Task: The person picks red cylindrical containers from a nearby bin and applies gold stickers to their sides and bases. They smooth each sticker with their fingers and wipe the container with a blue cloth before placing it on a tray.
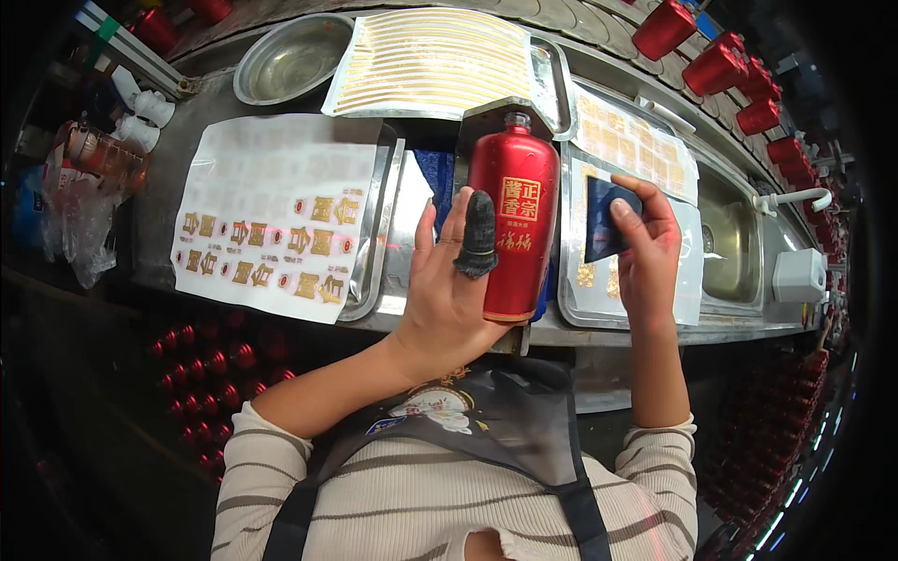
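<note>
A red bottle (pixel 531 271) with gold characters on its front stands upright in the middle, its neck uncapped. Against its lower left side my left hand (pixel 440 299) steadies it; a finger in a black finger cot (pixel 479 234) lies over the bottle's edge. The left thumb is mostly hidden by the bottle's base. To the right of the bottle, my right hand (pixel 652 248) pinches a flat dark blue scraper (pixel 601 220) between thumb and fingers, apart from the bottle. A dark angular holder (pixel 475 117) and blue cloth (pixel 433 173) show behind the bottle.
Left lies a white decal sheet (pixel 224 201) with gold prints on a metal tray (pixel 382 252). Behind are a steel bowl (pixel 251 79) and a gold-striped sheet (pixel 412 56). Rightward are more decal sheets (pixel 690 252), a sink (pixel 725 238) and a white jug (pixel 800 276). Red bottles (pixel 716 65) line the back.
</note>
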Demonstrator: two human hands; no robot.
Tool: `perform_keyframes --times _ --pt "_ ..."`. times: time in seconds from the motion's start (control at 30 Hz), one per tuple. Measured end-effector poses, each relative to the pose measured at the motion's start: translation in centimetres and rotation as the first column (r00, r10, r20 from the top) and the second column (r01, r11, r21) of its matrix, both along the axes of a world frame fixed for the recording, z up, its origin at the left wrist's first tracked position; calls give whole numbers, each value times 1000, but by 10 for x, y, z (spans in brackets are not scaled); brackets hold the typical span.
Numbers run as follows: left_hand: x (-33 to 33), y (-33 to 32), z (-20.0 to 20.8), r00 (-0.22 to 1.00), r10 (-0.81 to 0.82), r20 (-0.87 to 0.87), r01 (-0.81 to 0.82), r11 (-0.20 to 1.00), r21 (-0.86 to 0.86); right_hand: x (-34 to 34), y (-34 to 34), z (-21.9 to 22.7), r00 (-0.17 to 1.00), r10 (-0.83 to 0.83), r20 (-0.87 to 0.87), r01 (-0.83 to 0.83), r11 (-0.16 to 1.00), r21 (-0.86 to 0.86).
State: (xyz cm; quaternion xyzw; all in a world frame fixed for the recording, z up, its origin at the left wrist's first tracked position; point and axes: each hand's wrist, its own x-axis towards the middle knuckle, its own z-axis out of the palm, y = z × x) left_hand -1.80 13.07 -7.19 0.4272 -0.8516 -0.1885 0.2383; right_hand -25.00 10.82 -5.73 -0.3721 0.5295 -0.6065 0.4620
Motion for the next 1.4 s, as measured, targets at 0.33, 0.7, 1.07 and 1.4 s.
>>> perform_keyframes --times 0.33,0.7,1.07,1.4 --pt "10 1 -6 994 81 -75 -83 996 -24 11 34 -23 915 399 -64 -376 899 226" --pt "21 -6 -34 974 -81 -211 64 994 -84 49 44 -15 918 233 -320 -226 972 61" --pt "178 -69 -21 707 691 150 -703 710 42 20 38 -10 946 266 -185 -225 950 216" --pt "193 -158 -42 916 371 151 -319 904 -286 28 35 -15 947 282 -156 -241 940 240"
